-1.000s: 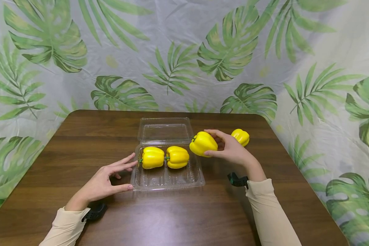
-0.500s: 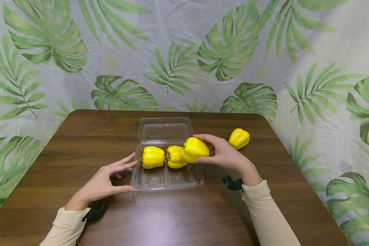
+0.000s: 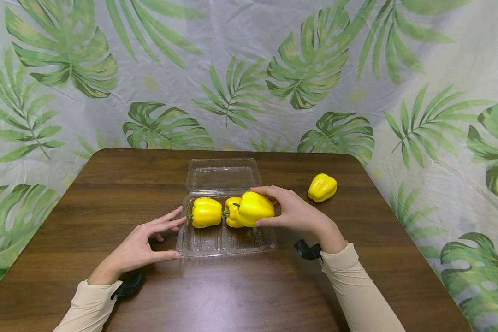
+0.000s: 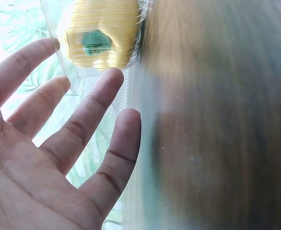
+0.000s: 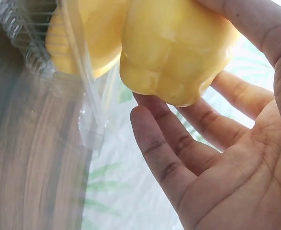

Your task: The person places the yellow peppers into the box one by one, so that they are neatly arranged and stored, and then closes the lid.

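Note:
My right hand (image 3: 292, 210) grips a yellow bell pepper (image 3: 256, 209) between thumb and fingers, above the right part of a clear plastic clamshell box (image 3: 211, 246). Two more yellow peppers lie in the box: a left pepper (image 3: 206, 212) and a middle pepper (image 3: 231, 213), partly hidden behind the held one. In the right wrist view the held pepper (image 5: 174, 48) is above the box's rim. My left hand (image 3: 143, 243) rests beside the box's left side with fingers spread and thumb near its front corner. The left wrist view shows those fingers (image 4: 102, 91) at the box wall.
Another yellow bell pepper (image 3: 322, 187) lies on the brown wooden table (image 3: 216, 295), right of the box. The box's lid (image 3: 224, 175) is folded back behind it. A leaf-patterned cloth (image 3: 240, 69) hangs behind the table.
My right hand has carried its pepper left and downward, over the box, so it now covers part of the middle pepper. The left hand has stayed in place.

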{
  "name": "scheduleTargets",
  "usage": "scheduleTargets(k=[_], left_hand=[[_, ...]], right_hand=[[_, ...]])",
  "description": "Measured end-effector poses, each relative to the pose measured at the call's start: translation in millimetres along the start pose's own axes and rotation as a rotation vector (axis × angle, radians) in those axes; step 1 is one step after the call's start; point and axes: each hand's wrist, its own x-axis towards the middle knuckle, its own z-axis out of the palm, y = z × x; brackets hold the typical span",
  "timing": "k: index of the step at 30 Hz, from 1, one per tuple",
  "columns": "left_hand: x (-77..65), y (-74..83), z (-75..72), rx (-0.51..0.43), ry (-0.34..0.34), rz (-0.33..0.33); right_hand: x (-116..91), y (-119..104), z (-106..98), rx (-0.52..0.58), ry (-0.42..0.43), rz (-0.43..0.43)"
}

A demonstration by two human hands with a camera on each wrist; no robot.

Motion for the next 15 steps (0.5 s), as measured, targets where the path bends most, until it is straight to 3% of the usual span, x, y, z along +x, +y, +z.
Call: scheduleTargets(k=[15], left_hand=[[0.2, -1.4, 0.2, 0.005, 0.004, 0.001]], right_hand=[[13, -16, 6, -0.054, -0.077, -0.056]])
